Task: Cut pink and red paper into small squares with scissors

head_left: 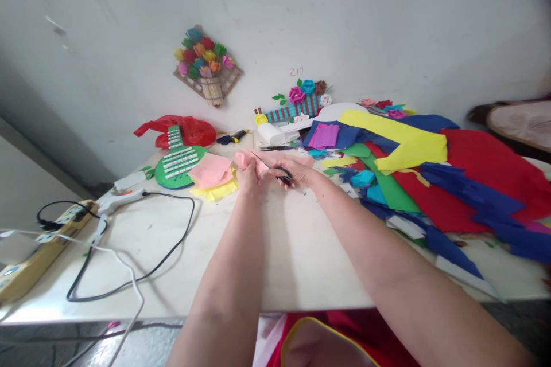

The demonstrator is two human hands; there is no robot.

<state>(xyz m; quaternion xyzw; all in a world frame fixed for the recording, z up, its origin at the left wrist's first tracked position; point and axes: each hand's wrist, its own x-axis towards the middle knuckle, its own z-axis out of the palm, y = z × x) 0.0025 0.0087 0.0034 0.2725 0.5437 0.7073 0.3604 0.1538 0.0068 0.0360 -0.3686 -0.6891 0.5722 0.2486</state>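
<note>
Over the middle of the table, my left hand (248, 176) is closed on a piece of pink paper (243, 158). My right hand (293, 172) grips black-handled scissors (283, 175), whose blades point up and left towards the pink paper. More pink paper lies behind my right hand. To the left of my left hand, a folded pink sheet (212, 170) rests on yellow paper (217, 189). A green guitar-shaped piece with white strips (181, 166) lies further left.
At the left are a white glue gun (120, 199), looping cables and a power strip (64, 228). Red, blue, green and yellow sheets (491, 166) cover the right side. Black-and-yellow cutters (235, 137) lie at the back. Paper flowers (202, 54) hang on the wall.
</note>
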